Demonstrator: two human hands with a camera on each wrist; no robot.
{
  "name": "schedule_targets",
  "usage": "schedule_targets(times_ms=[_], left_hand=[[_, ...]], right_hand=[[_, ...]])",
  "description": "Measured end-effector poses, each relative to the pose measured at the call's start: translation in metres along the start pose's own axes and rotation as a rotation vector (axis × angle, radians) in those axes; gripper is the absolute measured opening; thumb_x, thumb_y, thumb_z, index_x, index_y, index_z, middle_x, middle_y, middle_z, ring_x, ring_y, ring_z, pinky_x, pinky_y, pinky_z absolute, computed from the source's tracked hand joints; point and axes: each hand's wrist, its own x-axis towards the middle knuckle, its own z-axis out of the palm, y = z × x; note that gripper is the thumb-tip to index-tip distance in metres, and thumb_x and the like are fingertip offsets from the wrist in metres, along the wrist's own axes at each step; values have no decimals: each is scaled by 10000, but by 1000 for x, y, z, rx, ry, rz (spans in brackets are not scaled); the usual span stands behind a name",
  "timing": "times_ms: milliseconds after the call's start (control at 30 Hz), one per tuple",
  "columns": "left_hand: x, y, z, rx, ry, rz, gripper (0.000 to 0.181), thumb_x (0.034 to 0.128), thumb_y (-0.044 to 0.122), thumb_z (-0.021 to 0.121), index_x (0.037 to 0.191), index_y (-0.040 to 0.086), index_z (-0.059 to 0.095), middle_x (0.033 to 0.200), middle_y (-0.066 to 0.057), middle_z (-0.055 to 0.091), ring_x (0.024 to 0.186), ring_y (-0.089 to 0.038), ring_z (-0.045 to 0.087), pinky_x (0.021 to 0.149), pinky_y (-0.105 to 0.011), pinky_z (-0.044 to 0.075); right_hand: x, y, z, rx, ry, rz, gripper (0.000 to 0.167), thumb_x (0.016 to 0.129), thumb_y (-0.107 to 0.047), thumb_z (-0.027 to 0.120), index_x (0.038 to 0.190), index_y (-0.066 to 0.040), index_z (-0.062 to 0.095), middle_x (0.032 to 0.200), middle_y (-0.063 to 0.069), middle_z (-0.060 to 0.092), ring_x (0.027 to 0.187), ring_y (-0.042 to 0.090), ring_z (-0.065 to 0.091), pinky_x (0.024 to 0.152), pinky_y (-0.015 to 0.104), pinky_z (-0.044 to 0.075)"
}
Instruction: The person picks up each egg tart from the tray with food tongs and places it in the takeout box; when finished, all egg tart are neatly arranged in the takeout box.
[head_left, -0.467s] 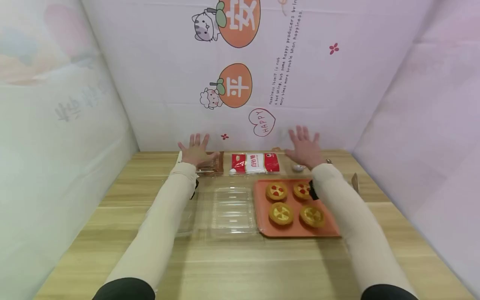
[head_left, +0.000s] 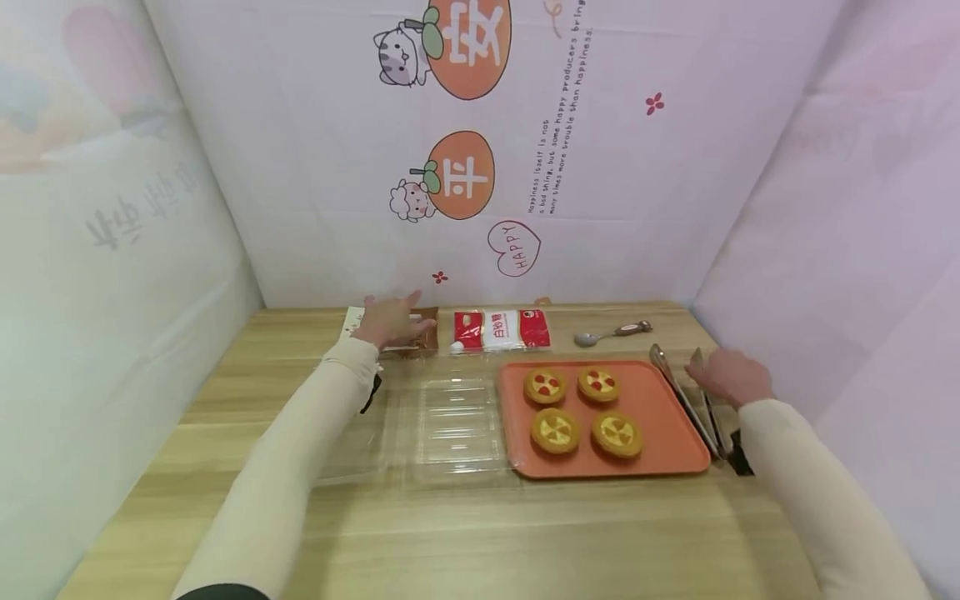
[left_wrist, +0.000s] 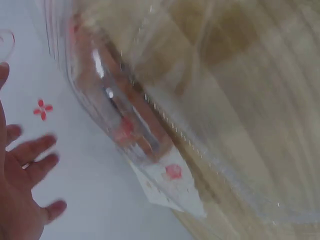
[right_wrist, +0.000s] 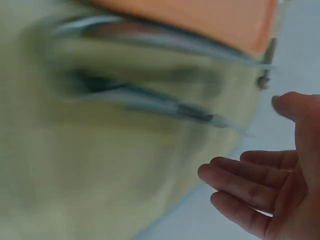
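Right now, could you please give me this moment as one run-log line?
left hand: holds nothing, near brown packet | right hand: holds nothing, near tongs | tarts: four, on tray | tongs: at tray's right edge

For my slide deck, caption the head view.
Right hand near metal tongs beside an orange tray of four tarts; left hand near a brown packet.

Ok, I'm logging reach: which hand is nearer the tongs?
Right. The right hand is close by the tongs, near their open ends and not gripping them; the left hand is well away, beyond the tray's left edge, by the brown packet.
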Motion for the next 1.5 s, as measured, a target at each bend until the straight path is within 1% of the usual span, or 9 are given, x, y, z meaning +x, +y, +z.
schedule_targets(times_ms=[100,233,400,567,700,933,1267,1367,1500], left_hand=[[-1,5,3,-64,2,76,513,940,497,566,1303,138,620,1139,-102,697,1066,-310,623,1016,-582,372],[-3,9,8,-207,-50,143,326,948,367,614,1111,103,714,1044,-54,702,891,-212,622,848,-423,512],[-5,12,17,-287,-136,209,261,953,305,621,1087,103,718,975,-26,681,842,-174,592,787,-354,508],[-8,15,27,-264,-148,291,238,959,250,610,1046,67,735,844,2,635,758,-144,538,694,-294,455],[-13,15,29,-279,-141,301,250,968,240,594,1050,50,734,819,12,615,733,-128,515,662,-275,426],[-20,17,25,-309,-194,335,190,940,132,576,1022,11,699,848,-18,611,758,-146,517,703,-288,437],[-18,9,38,-322,-130,431,191,927,84,568,1035,4,704,957,-66,702,804,-131,603,746,-307,516],[-21,9,38,-334,-114,439,202,928,81,570,1053,-4,704,988,-87,712,838,-152,631,769,-326,530],[-22,9,36,-345,-99,451,207,927,69,574,1065,-16,703,995,-104,719,798,-142,627,734,-309,529]], right_hand=[[-10,12,18,33,-23,-2,610,977,-580,399,617,-109,542,621,71,545,558,215,515,512,389,435],[-12,15,35,67,-23,17,652,962,-631,380,668,-81,573,690,111,591,595,235,536,533,398,439],[-11,13,44,79,24,45,605,972,-575,390,696,-65,562,714,139,602,611,260,546,508,401,434],[-11,10,46,61,26,63,686,985,-603,311,706,-39,585,741,191,630,640,314,591,529,452,461],[-10,7,47,70,10,106,771,954,-677,281,743,-14,611,799,235,647,677,352,615,552,488,466],[-6,8,47,147,-28,131,758,931,-700,345,715,-11,576,690,145,592,596,272,551,499,396,436],[0,9,54,357,84,144,594,919,-606,505,577,-133,399,514,-23,368,464,169,406,454,329,362],[1,9,53,404,106,170,585,917,-592,515,574,-130,412,513,-21,384,462,176,417,455,340,371],[1,8,51,376,126,194,613,903,-630,511,597,-103,448,559,22,445,509,209,449,464,353,375]])
